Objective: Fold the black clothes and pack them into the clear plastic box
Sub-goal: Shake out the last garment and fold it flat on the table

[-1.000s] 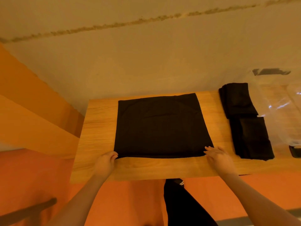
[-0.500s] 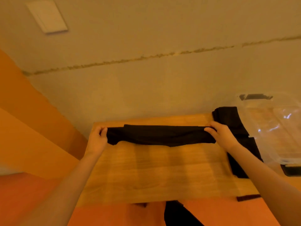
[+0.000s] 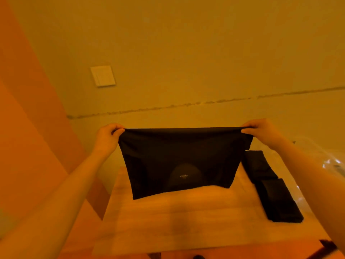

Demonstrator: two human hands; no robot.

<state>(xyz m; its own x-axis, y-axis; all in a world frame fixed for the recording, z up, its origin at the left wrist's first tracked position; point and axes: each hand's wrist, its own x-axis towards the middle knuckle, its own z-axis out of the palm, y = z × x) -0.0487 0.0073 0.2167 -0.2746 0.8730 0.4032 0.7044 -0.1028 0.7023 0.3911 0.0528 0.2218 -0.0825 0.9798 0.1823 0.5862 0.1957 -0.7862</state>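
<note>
Hands: left hand (image 3: 108, 136) and right hand (image 3: 261, 130) each pinch a top corner of the garment (image 3: 183, 159), fingers closed tight on the cloth.
Change: a second ago the garment lay flat on the table (image 3: 186, 217); now it hangs lifted, its lower edge just above the wood.
Meaning: probably a fold in the air comes next.
Folded clothes (image 3: 270, 187): stacked at right, not yet packed.
Box (image 3: 332, 165): far right, mostly out of view.

Garment (image 3: 183, 157) hangs above the table (image 3: 186, 221) — folded clothes (image 3: 270, 189) at its right.
</note>
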